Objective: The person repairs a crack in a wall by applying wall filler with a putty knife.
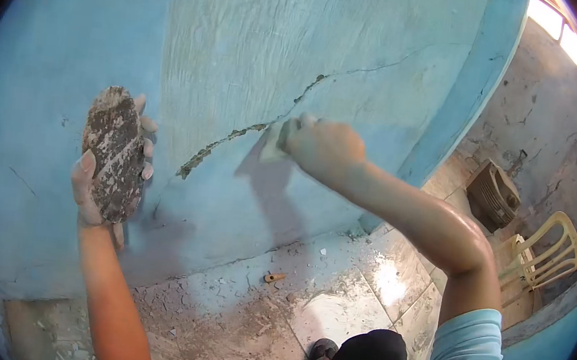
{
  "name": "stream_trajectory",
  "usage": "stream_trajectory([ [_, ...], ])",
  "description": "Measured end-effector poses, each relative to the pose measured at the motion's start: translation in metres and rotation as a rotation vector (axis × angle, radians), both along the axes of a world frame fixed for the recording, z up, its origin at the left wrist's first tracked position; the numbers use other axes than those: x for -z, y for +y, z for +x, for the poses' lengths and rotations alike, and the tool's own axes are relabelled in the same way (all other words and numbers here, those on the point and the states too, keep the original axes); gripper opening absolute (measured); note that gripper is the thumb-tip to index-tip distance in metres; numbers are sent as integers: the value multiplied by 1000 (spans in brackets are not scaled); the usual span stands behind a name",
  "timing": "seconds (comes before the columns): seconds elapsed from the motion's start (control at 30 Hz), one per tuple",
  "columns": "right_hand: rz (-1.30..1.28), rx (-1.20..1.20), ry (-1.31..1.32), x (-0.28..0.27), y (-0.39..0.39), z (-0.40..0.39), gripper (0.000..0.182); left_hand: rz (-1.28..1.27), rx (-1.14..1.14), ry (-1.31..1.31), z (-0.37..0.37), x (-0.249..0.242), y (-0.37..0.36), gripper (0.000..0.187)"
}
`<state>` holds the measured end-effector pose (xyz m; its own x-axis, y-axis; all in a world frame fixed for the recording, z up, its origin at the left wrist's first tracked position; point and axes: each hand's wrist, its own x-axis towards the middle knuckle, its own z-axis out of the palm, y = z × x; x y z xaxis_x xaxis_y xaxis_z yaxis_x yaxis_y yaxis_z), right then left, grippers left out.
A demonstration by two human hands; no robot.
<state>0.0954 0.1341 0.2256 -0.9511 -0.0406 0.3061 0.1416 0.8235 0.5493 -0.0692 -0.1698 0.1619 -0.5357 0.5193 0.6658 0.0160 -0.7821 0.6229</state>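
Observation:
My left hand point(83, 183) grips an oval, dark slab point(117, 155) smeared with pale, crusty material, thumb on its near face and fingers round the far edge. It is held upright in front of the blue wall point(93, 33). My right hand point(323, 148) is closed round a putty knife point(274, 147), whose pale, flat blade lies against the wall just below a crack point(226, 140). That crack runs diagonally up to the right, wide and rough at its lower left and thin at the upper right. Most of the knife's handle is hidden in my fist.
Chips and dust litter the tiled floor point(337, 319) along the wall's foot, where a small wooden-looking piece point(275, 277) lies. To the right stand a yellowish plastic chair point(548, 253) and a brown ribbed container point(494, 194). My foot point(321, 356) is below.

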Motion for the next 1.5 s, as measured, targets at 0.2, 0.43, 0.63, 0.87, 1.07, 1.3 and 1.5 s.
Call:
stream_trajectory([
  [0.2, -431, -26, -28, -12, 22, -6, 23, 0, 83, -20, -5, -1, -2, 112],
  [0.43, -159, -143, 149, 16, 29, -2, 33, -50, -23, 3, -5, 0, -4, 110],
  [0.63, 34, -18, 42, 4, 20, 2, 29, -76, -47, 0, -4, 1, -4, 108],
  [0.87, -149, 11, 11, -1, 28, -1, 31, -59, -38, 11, -4, 2, -3, 110],
  [1.07, -123, 21, 20, 2, 32, -2, 46, -59, -29, -20, -4, 1, -5, 113],
  [1.3, -64, -31, 31, 7, 34, 0, 46, -42, 7, -38, -6, 1, -2, 114],
  [1.5, -61, 37, 6, 7, 31, -4, 40, -49, 4, -25, -7, 2, -3, 113],
])
